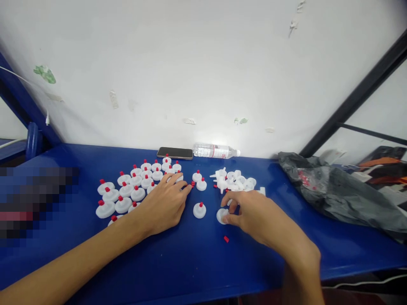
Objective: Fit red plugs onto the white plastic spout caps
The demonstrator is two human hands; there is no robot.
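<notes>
Glossy counter [197, 262]: at five o'clock my right hand [246, 209] pinches a white disc [221, 216]; my loosely spread left hand [167, 204] partly hides red-tipped caps [151, 188].

- Bright, fairly even light on the white wall [203, 76], dimmer in the upper right corner.
- Pale sheen on the far middle of the blue tabletop [197, 254].
- Soft, faint shadows.
- Fine detail softens among the white pieces [239, 181], right of centre.
- Wide-angle stretching towards the edges.
- Coarse pixel blocks, left edge.
</notes>
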